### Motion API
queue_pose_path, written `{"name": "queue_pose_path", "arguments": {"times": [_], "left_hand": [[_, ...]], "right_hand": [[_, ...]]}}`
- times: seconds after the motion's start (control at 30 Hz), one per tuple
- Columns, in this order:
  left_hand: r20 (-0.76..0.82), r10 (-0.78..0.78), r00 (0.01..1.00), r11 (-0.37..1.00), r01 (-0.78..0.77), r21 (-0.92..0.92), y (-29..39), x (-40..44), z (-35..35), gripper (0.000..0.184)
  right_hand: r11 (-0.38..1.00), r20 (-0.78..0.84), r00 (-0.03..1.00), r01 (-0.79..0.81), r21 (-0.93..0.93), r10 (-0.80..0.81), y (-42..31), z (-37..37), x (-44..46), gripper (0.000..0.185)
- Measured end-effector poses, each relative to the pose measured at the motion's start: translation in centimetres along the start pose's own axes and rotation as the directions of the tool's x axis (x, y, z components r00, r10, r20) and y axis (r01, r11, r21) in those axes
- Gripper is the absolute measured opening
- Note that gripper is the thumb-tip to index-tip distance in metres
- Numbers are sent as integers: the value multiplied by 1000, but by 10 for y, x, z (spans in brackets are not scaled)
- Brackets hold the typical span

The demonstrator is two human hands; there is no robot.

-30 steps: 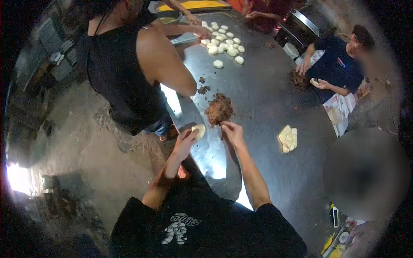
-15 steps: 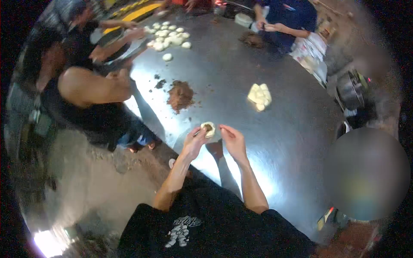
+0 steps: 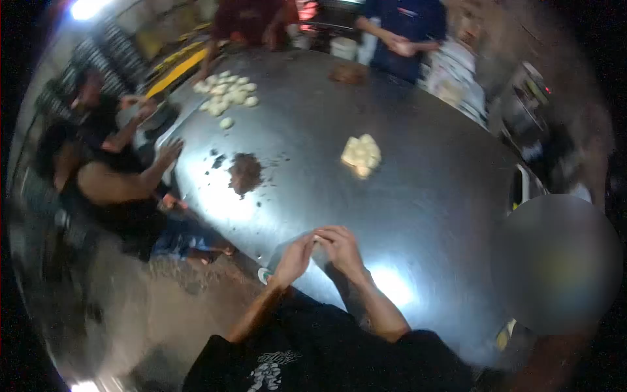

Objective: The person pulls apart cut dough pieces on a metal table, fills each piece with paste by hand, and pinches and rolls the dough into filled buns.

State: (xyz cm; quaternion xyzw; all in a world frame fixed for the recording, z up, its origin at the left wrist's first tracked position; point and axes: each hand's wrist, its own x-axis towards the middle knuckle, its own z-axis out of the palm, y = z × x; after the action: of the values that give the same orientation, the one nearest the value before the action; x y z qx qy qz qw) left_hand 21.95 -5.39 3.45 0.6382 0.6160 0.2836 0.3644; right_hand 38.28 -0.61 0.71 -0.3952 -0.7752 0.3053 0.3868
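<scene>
Over the near edge of the metal table, my left hand (image 3: 295,259) and my right hand (image 3: 341,251) meet at the fingertips. Between them a small bit of pale dough (image 3: 318,239) shows; the fingers cover most of the piece. Both hands are closed around it. Ahead and to the left lies a crumbly brown mound of filling (image 3: 245,174). A cluster of pale dough pieces (image 3: 361,155) sits further ahead, slightly right.
The metal table (image 3: 431,176) spreads before me. Rounded dough balls (image 3: 226,91) lie at its far left. Another brown heap (image 3: 349,74) is at the far side, near a person in dark blue (image 3: 408,39). People stand along the left edge; a blurred disc covers the right.
My right hand has joined my left on the dough, whose brown filling is now hidden. The view has tilted upward. A person on the left has raised a hand.
</scene>
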Motion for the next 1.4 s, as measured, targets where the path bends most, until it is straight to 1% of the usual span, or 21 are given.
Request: {"name": "queue_pose_path", "arguments": {"times": [0.03,0.1,0.23,0.3,0.37,0.43,0.47,0.5,0.6,0.63,0.7,0.73,0.8,0.93,0.97,1.03,1.1,1.23,1.3,1.33,1.4], "left_hand": [[-59,-27,998,1000,27,-4,-5,-4,-1,32],[36,-108,993,586,93,-805,-16,-19,-4,42],[99,-95,991,366,127,-922,-32,-35,-19,47],[43,-108,993,389,82,-918,-34,-40,-32,44],[43,-126,991,27,47,-999,-37,-45,-41,38],[-2,-188,982,-3,-3,-1000,-47,-41,-47,32],[-26,-256,966,-33,-36,-999,-52,-40,-49,26],[-25,-254,967,-42,-37,-998,-58,-39,-53,26],[-222,-289,931,247,-152,-957,-68,-31,-69,23],[-219,-289,932,240,-151,-959,-68,-30,-78,23],[-280,-232,931,565,-105,-818,-73,-25,-97,23],[-269,-234,934,559,-97,-823,-79,-19,-101,23],[-230,-278,933,194,-180,-964,-95,-6,-99,23],[-247,-152,957,561,-122,-818,-96,27,-99,26],[-213,-131,968,551,-107,-828,-91,35,-100,26],[102,-67,993,69,106,-992,-69,49,-104,26],[130,-5,992,50,130,-990,-47,62,-89,25],[153,2,988,90,152,-984,-36,73,-49,29],[201,110,973,182,179,-967,-38,67,-41,33],[132,58,990,501,85,-861,-32,58,-51,41],[-27,-100,995,694,50,-719,-51,48,-56,49]], "right_hand": [[999,44,998,42,20,-43,-1,-4,2,23],[876,128,943,-332,350,306,-20,-10,5,24],[790,211,968,-234,566,135,-60,10,11,22],[878,268,957,-218,426,108,-61,17,23,22],[895,272,955,-221,387,118,-71,31,32,21],[918,220,962,-230,324,164,-83,47,46,19],[978,49,978,200,49,-203,-80,62,49,19],[979,55,978,200,42,-202,-88,69,51,19],[915,82,967,-256,311,243,-108,89,63,17],[916,83,966,-259,305,245,-109,94,69,17],[923,167,950,-299,243,264,-110,99,83,18],[941,161,972,-210,266,172,-97,108,85,18],[946,124,981,-180,270,152,-97,118,89,17],[938,-1,978,-202,281,210,-89,112,100,16],[929,-22,968,-235,284,251,-86,104,99,16],[962,-67,968,-231,145,243,-96,75,99,16],[993,-191,981,-46,-107,25,-100,55,95,16],[974,-298,928,-223,32,222,-110,27,80,16],[970,-249,942,-241,-36,224,-99,18,62,13],[963,-240,951,-232,-135,196,-76,23,48,12],[889,-124,949,-314,-332,289,-22,42,11,11]]}}
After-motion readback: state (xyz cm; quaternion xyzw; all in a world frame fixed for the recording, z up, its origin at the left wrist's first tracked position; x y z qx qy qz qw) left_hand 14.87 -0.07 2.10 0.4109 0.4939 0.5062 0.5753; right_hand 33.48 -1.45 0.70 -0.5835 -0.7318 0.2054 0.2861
